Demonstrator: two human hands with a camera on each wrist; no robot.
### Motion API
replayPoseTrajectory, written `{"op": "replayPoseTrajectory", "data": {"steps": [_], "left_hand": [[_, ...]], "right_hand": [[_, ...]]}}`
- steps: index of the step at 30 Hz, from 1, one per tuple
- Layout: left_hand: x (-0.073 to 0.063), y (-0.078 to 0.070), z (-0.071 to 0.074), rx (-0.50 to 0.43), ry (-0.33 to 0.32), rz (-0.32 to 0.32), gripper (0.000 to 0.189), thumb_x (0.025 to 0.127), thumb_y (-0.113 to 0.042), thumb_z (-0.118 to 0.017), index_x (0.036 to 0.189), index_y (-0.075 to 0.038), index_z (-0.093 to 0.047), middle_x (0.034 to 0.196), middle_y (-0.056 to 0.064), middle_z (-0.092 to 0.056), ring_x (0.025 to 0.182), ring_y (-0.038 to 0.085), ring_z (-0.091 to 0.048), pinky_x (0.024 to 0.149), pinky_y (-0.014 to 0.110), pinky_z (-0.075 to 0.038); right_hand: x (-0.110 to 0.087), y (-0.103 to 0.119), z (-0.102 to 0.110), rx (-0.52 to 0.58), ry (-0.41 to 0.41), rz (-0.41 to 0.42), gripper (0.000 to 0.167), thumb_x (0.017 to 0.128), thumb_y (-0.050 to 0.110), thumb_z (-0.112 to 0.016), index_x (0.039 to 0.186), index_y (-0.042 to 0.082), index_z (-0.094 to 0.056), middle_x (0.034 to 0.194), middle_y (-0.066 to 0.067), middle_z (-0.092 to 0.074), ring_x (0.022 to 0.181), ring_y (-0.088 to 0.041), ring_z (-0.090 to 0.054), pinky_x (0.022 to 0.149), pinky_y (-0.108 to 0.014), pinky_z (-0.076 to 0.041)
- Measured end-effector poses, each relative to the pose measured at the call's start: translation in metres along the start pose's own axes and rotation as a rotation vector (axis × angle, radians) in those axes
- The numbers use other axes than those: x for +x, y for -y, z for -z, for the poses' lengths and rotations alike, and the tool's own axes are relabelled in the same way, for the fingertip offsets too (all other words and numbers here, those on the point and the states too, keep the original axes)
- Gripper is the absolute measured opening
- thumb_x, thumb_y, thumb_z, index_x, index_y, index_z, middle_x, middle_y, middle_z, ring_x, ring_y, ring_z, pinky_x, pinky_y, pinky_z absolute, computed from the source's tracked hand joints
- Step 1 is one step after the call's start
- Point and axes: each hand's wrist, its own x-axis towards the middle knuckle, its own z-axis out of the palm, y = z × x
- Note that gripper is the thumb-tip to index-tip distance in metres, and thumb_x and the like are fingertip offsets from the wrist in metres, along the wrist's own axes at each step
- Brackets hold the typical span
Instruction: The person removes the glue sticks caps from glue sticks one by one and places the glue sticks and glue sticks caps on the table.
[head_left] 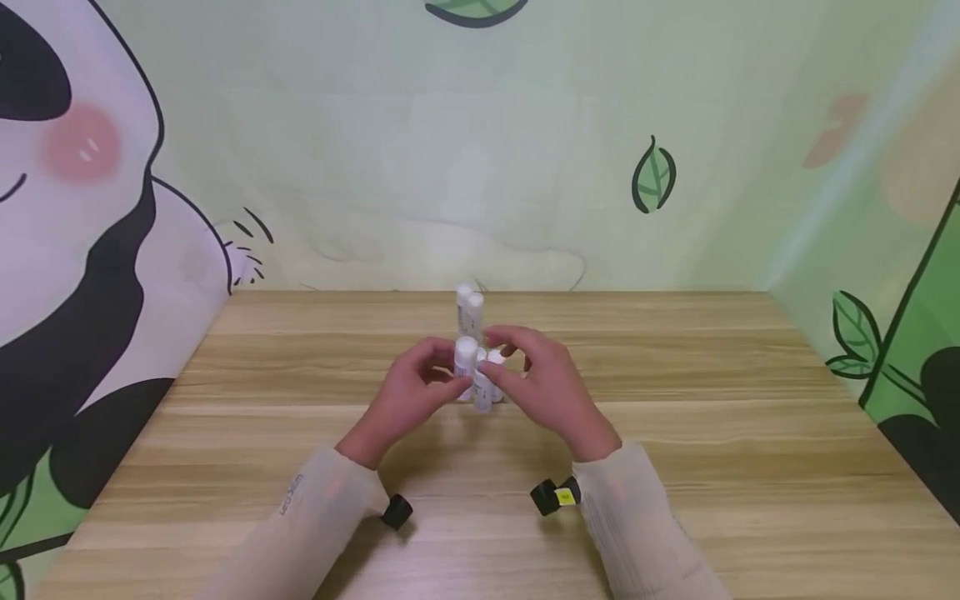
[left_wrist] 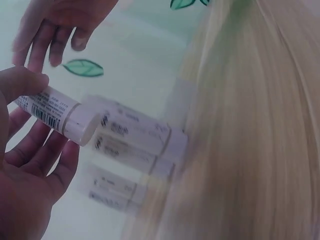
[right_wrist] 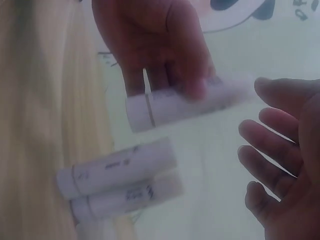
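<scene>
My left hand pinches a small white cylindrical bottle between thumb and fingers, holding it upright. Its printed label and barcode face the left wrist view, where the bottle looks sharp. My right hand is on the other side of the group, thumb and fingers spread. In the right wrist view, these fingers are apart from the held bottle, with nothing in the palm. Similar white bottles stand between the hands, among them a front bottle and a right-hand bottle, partly hidden by my fingers.
Two more white bottles show just beyond the hands. All this is on a wood-grain table, whose back edge meets a pale green wall with panda and leaf drawings. Black wrist cameras sit at both sleeve cuffs.
</scene>
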Motion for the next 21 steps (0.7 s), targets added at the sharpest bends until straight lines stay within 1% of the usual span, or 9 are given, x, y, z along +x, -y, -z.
{"op": "replayPoseTrajectory", "data": {"steps": [3,6,9,14,21], "left_hand": [[-0.002,-0.008,-0.003,-0.009,0.029,-0.026,0.032,0.084,-0.02,-0.076,0.113,-0.015,-0.062,0.106,0.005,-0.066,0.098,0.02,-0.062,0.088,0.042,-0.055],[-0.005,-0.015,-0.005,-0.003,0.046,-0.044,0.031,0.084,-0.022,-0.076,0.112,-0.017,-0.062,0.104,0.003,-0.066,0.097,0.02,-0.062,0.088,0.039,-0.055],[-0.006,-0.02,-0.008,0.004,0.054,-0.057,0.03,0.084,-0.022,-0.076,0.11,-0.017,-0.062,0.103,0.002,-0.066,0.096,0.019,-0.062,0.087,0.037,-0.056],[-0.007,-0.025,-0.01,-0.012,0.051,-0.072,0.029,0.084,-0.019,-0.076,0.109,-0.016,-0.062,0.101,0.004,-0.066,0.095,0.019,-0.062,0.086,0.037,-0.056],[-0.008,-0.029,-0.011,-0.015,0.056,-0.08,0.03,0.084,-0.019,-0.076,0.111,-0.016,-0.062,0.103,0.003,-0.067,0.095,0.019,-0.063,0.086,0.038,-0.056]], "right_hand": [[-0.002,0.008,0.001,0.012,-0.009,0.002,0.04,0.087,0.032,-0.073,0.123,0.018,-0.064,0.109,0.005,-0.067,0.093,-0.015,-0.057,0.07,-0.029,-0.045],[-0.003,0.013,0.002,0.028,-0.02,0.004,0.038,0.085,0.032,-0.075,0.12,0.02,-0.065,0.104,0.007,-0.065,0.09,-0.011,-0.054,0.069,-0.029,-0.044],[-0.004,0.016,0.003,0.055,-0.042,0.007,0.036,0.084,0.031,-0.076,0.117,0.019,-0.066,0.098,0.007,-0.066,0.088,-0.01,-0.054,0.069,-0.029,-0.043],[-0.005,0.018,0.004,0.084,-0.078,-0.017,0.034,0.082,0.032,-0.077,0.112,0.02,-0.067,0.092,0.007,-0.066,0.087,-0.009,-0.055,0.07,-0.029,-0.044],[-0.007,0.023,0.007,0.104,-0.091,-0.019,0.032,0.08,0.03,-0.079,0.107,0.017,-0.069,0.089,0.005,-0.066,0.085,-0.01,-0.056,0.072,-0.03,-0.045]]}}
